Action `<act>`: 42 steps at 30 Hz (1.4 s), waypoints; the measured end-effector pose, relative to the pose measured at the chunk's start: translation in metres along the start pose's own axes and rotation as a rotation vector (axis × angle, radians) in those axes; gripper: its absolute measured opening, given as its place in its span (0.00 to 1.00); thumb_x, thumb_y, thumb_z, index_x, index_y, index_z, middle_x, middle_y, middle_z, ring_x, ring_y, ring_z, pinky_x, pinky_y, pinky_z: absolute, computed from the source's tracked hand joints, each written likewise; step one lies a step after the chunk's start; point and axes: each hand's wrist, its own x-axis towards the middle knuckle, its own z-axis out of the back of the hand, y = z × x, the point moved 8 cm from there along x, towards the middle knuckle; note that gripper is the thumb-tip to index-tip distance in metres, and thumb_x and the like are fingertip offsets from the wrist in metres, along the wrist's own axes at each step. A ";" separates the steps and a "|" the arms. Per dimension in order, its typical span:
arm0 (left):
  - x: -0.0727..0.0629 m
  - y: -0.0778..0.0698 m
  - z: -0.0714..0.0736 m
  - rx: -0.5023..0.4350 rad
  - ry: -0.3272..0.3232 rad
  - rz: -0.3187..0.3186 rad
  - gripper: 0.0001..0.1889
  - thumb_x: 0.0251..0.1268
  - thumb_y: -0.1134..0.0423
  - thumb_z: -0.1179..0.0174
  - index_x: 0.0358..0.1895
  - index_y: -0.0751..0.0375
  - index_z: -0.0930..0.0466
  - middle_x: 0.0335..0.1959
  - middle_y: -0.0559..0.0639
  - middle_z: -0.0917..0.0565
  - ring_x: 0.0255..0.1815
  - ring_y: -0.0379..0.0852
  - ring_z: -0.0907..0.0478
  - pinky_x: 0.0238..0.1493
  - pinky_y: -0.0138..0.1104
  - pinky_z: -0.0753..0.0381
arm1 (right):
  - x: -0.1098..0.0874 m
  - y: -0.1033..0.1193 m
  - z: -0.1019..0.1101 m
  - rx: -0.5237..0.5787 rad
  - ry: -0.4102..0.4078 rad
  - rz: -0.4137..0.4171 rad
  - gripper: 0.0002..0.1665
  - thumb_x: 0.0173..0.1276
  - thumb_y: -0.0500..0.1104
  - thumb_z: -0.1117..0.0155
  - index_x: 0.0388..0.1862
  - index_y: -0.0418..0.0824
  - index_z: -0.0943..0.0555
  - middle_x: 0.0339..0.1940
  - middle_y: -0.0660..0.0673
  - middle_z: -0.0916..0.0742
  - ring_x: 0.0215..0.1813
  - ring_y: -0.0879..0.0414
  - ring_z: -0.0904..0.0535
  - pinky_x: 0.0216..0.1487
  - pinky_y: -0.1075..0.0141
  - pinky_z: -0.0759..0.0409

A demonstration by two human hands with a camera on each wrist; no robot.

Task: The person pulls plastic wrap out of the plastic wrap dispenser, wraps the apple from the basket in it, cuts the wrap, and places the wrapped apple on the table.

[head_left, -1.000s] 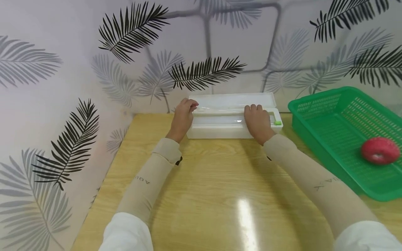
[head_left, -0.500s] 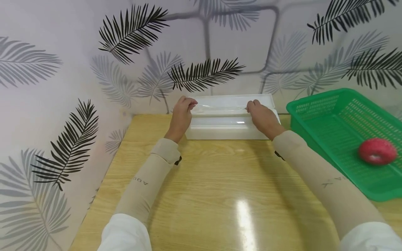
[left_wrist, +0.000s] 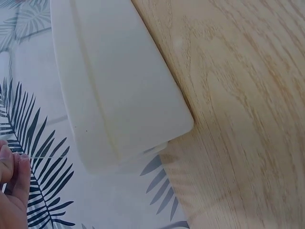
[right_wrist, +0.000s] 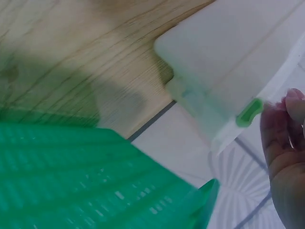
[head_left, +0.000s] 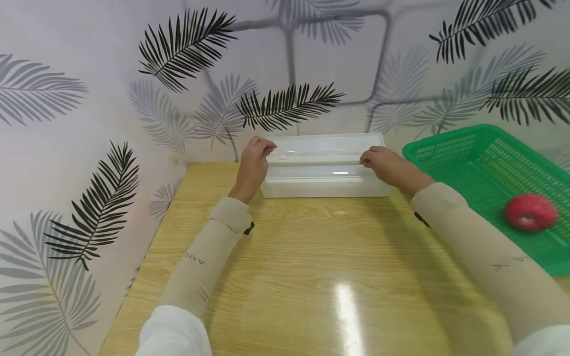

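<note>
A long white cling film dispenser (head_left: pixel 325 188) stands at the table's back edge, its lid (head_left: pixel 322 142) raised against the wall. Clear cling film (head_left: pixel 311 152) stretches across the opened box between both hands. My left hand (head_left: pixel 255 160) pinches the film at the box's left end; the left wrist view shows the fingertips (left_wrist: pixel 23 164) on a thin clear edge. At the right end, my right hand (head_left: pixel 386 164) pinches the film between thumb and fingers. In the right wrist view, the dispenser's green cutter slider (right_wrist: pixel 249 112) sits beside those fingertips.
A green plastic basket (head_left: pixel 483 127) stands on the right, close to my right forearm. Inside it lies a round red fruit (head_left: pixel 531 212) with a pale dimple, like an apple. Behind the wooden table (head_left: pixel 285 257) rises a leaf-patterned wall (head_left: pixel 338 59).
My right hand has come off the dispenser's front right part, pinched the film and slid rightward along it to the right end. The left hand stays almost in place.
</note>
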 end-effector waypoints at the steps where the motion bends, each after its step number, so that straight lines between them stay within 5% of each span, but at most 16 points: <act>1: 0.000 0.000 0.000 -0.001 0.000 -0.002 0.06 0.63 0.74 0.45 0.36 0.67 0.19 0.34 0.54 0.22 0.37 0.47 0.24 0.42 0.32 0.24 | -0.003 -0.004 0.000 0.013 0.015 -0.035 0.08 0.65 0.29 0.44 0.42 0.29 0.22 0.36 0.38 0.21 0.40 0.45 0.24 0.41 0.55 0.23; 16: -0.005 -0.001 0.008 -0.007 -0.009 -0.019 0.06 0.64 0.74 0.45 0.35 0.67 0.19 0.34 0.54 0.22 0.37 0.47 0.24 0.41 0.31 0.24 | -0.027 -0.027 0.018 0.064 -0.040 -0.193 0.08 0.67 0.30 0.44 0.43 0.29 0.21 0.39 0.38 0.20 0.42 0.44 0.23 0.44 0.54 0.23; 25: -0.006 -0.004 0.015 -0.035 -0.010 -0.006 0.08 0.63 0.78 0.47 0.35 0.66 0.19 0.34 0.53 0.22 0.35 0.45 0.24 0.39 0.29 0.24 | -0.031 -0.037 0.020 0.329 -0.131 -0.344 0.13 0.72 0.40 0.49 0.46 0.31 0.23 0.42 0.36 0.19 0.44 0.46 0.23 0.43 0.52 0.24; 33: -0.003 -0.008 0.023 -0.070 -0.021 -0.030 0.08 0.63 0.79 0.48 0.35 0.68 0.19 0.34 0.54 0.22 0.34 0.45 0.24 0.38 0.29 0.24 | -0.034 -0.033 0.036 0.313 -0.249 -0.334 0.14 0.71 0.41 0.48 0.45 0.32 0.22 0.42 0.39 0.21 0.41 0.46 0.22 0.41 0.53 0.22; 42: 0.002 -0.018 0.033 -0.080 -0.036 -0.055 0.08 0.61 0.81 0.48 0.34 0.69 0.20 0.33 0.55 0.22 0.36 0.46 0.24 0.40 0.31 0.24 | -0.032 -0.020 0.056 0.217 -0.342 -0.202 0.09 0.71 0.35 0.50 0.42 0.30 0.24 0.37 0.38 0.23 0.37 0.47 0.24 0.37 0.57 0.26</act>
